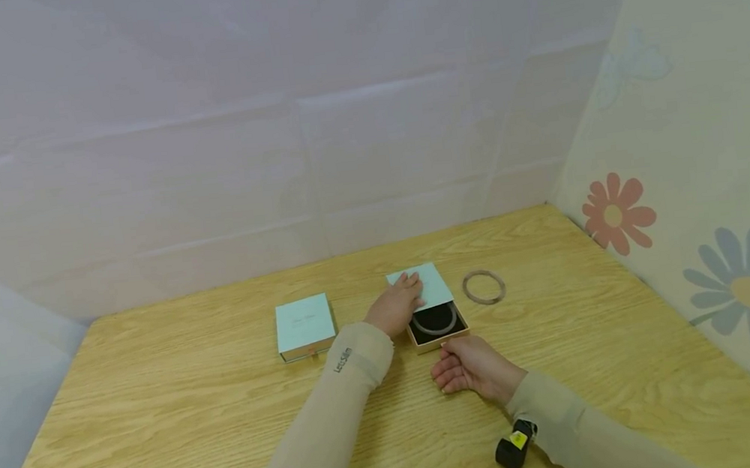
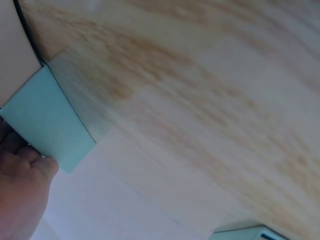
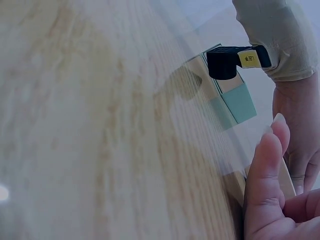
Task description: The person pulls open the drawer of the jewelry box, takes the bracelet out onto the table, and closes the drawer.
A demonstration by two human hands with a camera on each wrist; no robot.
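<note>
Sleeves (image 1: 314,451), nearest: pale beige cloth, dark lettering at the left cuff. Wrist camera (image 1: 509,456): black, yellow label, at the right cuff. Left grip (image 1: 392,310): fingers slightly spread, laid over the box cover (image 1: 438,293) directly beneath it; cover flat, squarish, smooth, pale blue. Tray (image 1: 454,338): projecting from the cover toward the right grip (image 1: 475,370); thin tan walls, black lining. Bangle (image 1: 440,332), greyish, round, inside the tray. Right grip: fingers loosely bent, just beside the tray's front; contact perhaps, the views leave it unsure. Loose bangle (image 1: 486,302): slim mauve-grey ring, beyond the right grip. Second box (image 1: 304,324): pale blue, left of the left grip. Tabletop (image 1: 194,402): yellowish wood grain, beneath both grips.
</note>
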